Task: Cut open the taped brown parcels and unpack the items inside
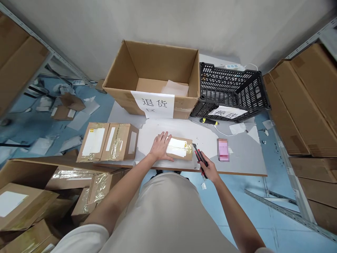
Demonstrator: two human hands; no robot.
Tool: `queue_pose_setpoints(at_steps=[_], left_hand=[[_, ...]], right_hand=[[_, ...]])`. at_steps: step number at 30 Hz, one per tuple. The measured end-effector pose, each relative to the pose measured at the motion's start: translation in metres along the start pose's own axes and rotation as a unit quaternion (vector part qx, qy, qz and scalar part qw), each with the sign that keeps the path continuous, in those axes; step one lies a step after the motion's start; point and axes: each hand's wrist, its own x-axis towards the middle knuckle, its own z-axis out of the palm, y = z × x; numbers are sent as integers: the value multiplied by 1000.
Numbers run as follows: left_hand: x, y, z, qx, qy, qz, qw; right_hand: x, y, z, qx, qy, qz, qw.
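A small taped cardboard parcel (pixel 188 154) with a white label lies flat on the table in front of me. My left hand (pixel 160 147) presses on its left end, fingers spread over the top. In my right hand (pixel 209 170) is a black and red utility knife (pixel 200 158), its front end close to the parcel's right end. Whether its blade is out is too small to tell. A phone (pixel 223 150) with a pink screen lies to the right of that hand.
Behind the parcel stand a large open carton (pixel 119 96) with a paper sign and a black plastic crate (pixel 234 89). Two taped boxes (pixel 119 140) sit at the table's left. A bin of parcels (pixel 15 161) is lower left. Shelves with cartons (pixel 302 105) flank the right.
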Motion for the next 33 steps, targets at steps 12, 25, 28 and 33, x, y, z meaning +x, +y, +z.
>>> queue_pose_setpoints(at_steps=[12,25,28,33], left_hand=[[2,1,4,-12,13,-18,1000],[2,0,4,-60,27,-29,997],[1,-2,5,-53,27,-15,998],[0,-5,10,-32,30,1,999]], right_hand=[[3,-9,-17,-77,-66,8,995],[-19,-11,-28,-108,-121,29,986],[-27,-1,-22,-95,-97,28,990],[-40,14,-37,-87,-46,36,995]])
